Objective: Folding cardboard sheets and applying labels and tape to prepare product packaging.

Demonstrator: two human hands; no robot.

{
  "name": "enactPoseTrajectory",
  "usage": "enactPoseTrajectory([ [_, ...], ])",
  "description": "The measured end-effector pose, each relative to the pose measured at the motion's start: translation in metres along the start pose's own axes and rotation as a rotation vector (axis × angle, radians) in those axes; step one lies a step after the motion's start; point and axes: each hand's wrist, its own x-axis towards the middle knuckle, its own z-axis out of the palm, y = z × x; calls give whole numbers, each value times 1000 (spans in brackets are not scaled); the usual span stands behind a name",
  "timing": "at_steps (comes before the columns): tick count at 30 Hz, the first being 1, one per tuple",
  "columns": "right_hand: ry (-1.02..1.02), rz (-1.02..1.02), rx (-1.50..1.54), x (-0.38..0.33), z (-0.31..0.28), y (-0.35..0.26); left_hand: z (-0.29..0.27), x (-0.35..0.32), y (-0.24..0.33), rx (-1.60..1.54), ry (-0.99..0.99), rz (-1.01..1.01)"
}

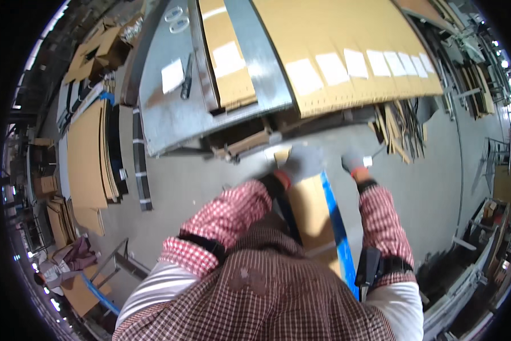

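My left hand (304, 162), in a grey glove and smeared by motion, is over the far end of a long cardboard-faced panel (311, 213) with blue edging. Its fingers cannot be made out, nor whether it touches the panel. To the right of the panel and apart from it is my right hand (352, 162), also grey-gloved, above the floor. Blur hides its fingers as well. A small white item (368, 161) shows beside my right wrist, with a thin dark line running from it.
Ahead stands a metal-topped table (176, 119) bearing cardboard sheets (352, 34) with white papers, a dark tool (187, 79) and clear rings. Cardboard stacks (88, 153) lean at left. Loose strips (400, 131) lie under the table. A person (68, 264) is at lower left.
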Motion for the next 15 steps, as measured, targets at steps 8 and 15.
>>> enactPoseTrajectory([
  [8,162,260,733,-53,-137,-58,-76,-65,-4,-946,322,-1021],
  [15,342,237,988,-68,-116,-96,-55,-74,6,-1522,135,-858],
])
